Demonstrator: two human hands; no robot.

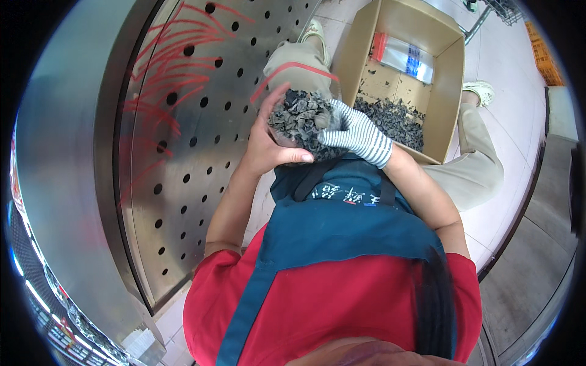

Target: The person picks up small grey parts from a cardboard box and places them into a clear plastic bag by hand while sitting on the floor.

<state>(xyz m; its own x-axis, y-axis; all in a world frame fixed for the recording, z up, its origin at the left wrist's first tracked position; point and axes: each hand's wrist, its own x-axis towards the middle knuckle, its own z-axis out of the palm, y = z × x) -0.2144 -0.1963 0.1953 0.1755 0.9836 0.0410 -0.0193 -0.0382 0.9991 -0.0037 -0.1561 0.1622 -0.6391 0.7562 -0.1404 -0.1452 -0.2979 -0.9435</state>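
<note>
Between my two hands is a clear plastic bag with a red zip edge, filled with dark, curled dried pieces (302, 120) that look like dried black fungus. My left hand (271, 142), which is bare, grips the bag's left side, with the thumb across its lower front. On my right hand (359, 132) is a grey-and-white striped glove. Its fingers press against the bag's right side. The bag is held just above my blue apron (348, 228), and its red edge points away from me. Part of the bag's base is hidden by the hands.
Right of the bag, an open cardboard box (446, 91) holds loose dark pieces (393, 121) at its near end. Flat clear bags (405, 57) with red edges lie at its far end. A perforated metal panel (201, 132) stands close on the left. Orange crates (542, 55) are at far right.
</note>
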